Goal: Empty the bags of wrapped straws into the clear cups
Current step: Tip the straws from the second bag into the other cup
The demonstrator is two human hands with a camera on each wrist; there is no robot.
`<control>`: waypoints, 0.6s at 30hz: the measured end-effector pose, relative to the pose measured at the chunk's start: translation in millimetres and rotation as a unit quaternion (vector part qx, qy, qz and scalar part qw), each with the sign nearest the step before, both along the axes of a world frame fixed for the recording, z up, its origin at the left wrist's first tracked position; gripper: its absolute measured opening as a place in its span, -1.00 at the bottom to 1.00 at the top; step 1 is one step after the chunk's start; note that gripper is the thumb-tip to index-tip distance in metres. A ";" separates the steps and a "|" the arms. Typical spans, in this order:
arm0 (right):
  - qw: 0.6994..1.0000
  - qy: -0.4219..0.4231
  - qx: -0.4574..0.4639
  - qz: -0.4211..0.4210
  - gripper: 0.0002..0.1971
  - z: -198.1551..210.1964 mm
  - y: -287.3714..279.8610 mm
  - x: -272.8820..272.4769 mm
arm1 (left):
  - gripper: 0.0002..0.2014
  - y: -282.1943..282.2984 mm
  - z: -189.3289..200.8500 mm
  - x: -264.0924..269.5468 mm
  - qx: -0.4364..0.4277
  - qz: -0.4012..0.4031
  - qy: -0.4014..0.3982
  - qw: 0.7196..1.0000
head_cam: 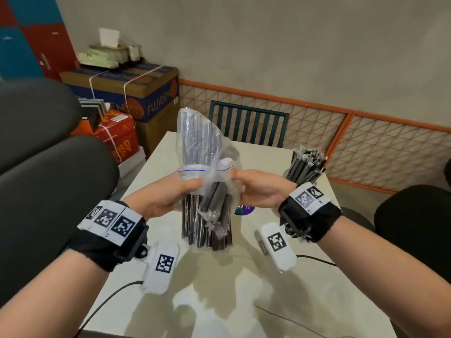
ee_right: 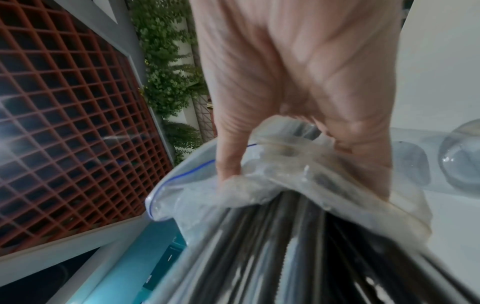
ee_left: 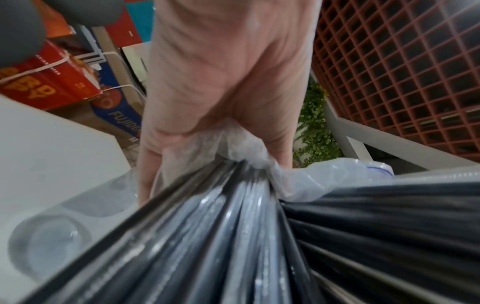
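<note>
A clear zip bag (head_cam: 195, 137) of black wrapped straws (head_cam: 207, 228) is held upside down over the white table, closed end up. The straws hang out of its blue-lined mouth, their lower ends near the tabletop. My left hand (head_cam: 185, 189) grips the mouth from the left and my right hand (head_cam: 244, 184) grips it from the right. The wrist views show each hand, left (ee_left: 221, 102) and right (ee_right: 298, 102), clutching crumpled bag plastic (ee_left: 311, 181) (ee_right: 207, 195) above the straws (ee_left: 233, 236) (ee_right: 285, 246). A blurred clear cup (ee_left: 49, 242) sits on the table below. Another straw bundle (head_cam: 305, 164) stands far right.
The white table (head_cam: 244, 301) carries cables (head_cam: 105, 298) and a purple sticker (head_cam: 244, 210). A dark slatted chair (head_cam: 249, 123) stands behind it, stacked cardboard boxes (head_cam: 136, 93) to the left, an orange lattice fence (head_cam: 366, 147) along the wall, and black chair backs (head_cam: 48, 167) close on the left.
</note>
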State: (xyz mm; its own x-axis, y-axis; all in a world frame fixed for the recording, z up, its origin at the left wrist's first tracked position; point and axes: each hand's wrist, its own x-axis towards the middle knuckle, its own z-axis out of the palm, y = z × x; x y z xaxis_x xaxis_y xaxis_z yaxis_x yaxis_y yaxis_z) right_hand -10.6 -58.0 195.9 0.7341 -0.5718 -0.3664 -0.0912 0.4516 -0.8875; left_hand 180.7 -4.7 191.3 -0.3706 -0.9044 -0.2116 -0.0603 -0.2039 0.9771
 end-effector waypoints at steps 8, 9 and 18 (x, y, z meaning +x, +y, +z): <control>0.982 0.019 -0.156 -0.106 -0.35 23.4 -48.4 39.3 | -0.68 -54.5 23.4 36.1 -0.064 -0.014 0.000 0.998; 0.973 0.021 -0.183 -0.139 -0.27 27.2 -53.2 45.6 | -0.59 -67.2 23.8 38.1 -0.102 -0.003 -0.012 0.995; 0.894 0.021 -0.314 -0.319 0.03 33.1 -118.7 88.7 | -0.33 -160.5 17.9 25.9 -0.206 0.177 0.082 0.959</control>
State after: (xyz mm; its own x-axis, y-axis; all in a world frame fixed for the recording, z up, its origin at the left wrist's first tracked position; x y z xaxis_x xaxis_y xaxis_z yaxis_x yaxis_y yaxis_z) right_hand 78.2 -176.7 229.0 0.1784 -0.9718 0.1544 -0.0310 -0.1624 -0.9862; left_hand 206.6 -165.3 209.2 -0.0227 -0.9740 0.2254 0.1036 0.2219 0.9695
